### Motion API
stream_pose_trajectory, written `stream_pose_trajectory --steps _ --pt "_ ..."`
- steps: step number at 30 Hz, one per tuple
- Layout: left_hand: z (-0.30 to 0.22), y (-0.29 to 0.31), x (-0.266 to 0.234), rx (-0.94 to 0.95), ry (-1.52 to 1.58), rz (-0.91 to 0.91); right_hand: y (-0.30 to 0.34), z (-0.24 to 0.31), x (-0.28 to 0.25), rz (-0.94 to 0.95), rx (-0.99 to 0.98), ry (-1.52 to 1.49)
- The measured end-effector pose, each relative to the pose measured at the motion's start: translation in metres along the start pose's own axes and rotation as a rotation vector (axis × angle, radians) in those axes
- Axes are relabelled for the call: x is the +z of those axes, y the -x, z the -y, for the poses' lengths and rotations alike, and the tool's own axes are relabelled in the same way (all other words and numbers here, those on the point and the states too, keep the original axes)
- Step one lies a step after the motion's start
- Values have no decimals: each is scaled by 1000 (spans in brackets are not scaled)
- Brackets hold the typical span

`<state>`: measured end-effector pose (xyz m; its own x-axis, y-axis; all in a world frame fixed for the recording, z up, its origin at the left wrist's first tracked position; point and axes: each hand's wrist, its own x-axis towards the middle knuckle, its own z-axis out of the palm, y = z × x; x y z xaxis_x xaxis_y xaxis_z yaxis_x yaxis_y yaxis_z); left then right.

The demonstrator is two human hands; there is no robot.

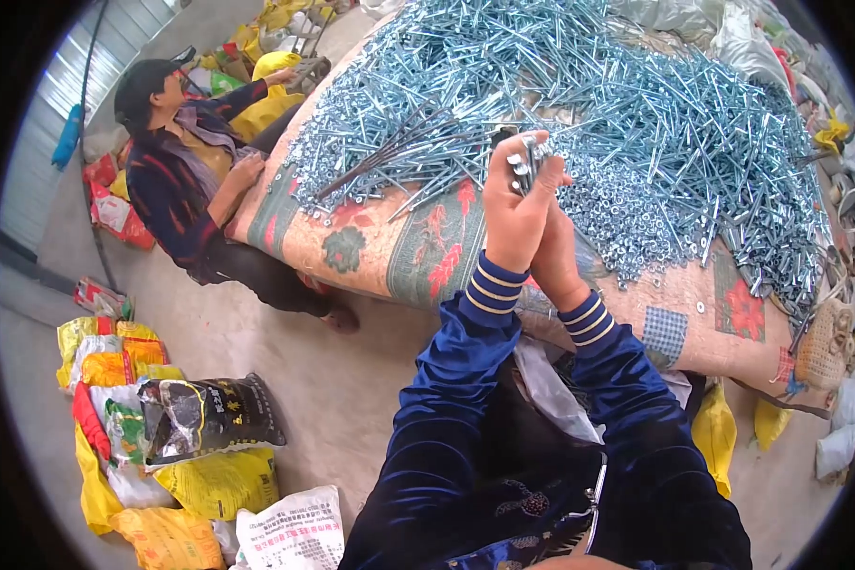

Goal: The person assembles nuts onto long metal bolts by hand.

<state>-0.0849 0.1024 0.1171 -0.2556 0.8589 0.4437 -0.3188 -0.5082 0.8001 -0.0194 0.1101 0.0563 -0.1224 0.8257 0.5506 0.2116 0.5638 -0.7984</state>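
A small bunch of silvery bolts (521,167) pokes out of my left hand (513,220), whose fingers and thumb are closed round it above the table's near edge. My right hand (559,256) is pressed against the left one at the palm side. Its fingers are mostly hidden behind the left hand, so their grip does not show. Beyond both hands lies a wide heap of long bluish-silver bolts (655,114). A pile of loose nuts (627,223) spreads just right of my hands. Several thin dark rods (380,157) rest on the heap's left side.
A patterned cloth (389,252) covers the table. At its left side sits another person (185,180) in a dark cap, one hand at the edge. Filled sacks (209,413) stand on the floor at lower left. A woven bag (824,342) hangs at the right corner.
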Motion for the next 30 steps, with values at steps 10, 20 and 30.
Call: stream_pose_trajectory --steps 10,20,30 --pt "34 8 -8 -26 -131 95 21 -43 -4 -27 67 -95" --pt "36 23 4 -171 33 55 43 -49 -7 -39 108 -85" --pt "16 47 -75 -822 483 81 20 -34 -58 31 -436 265"
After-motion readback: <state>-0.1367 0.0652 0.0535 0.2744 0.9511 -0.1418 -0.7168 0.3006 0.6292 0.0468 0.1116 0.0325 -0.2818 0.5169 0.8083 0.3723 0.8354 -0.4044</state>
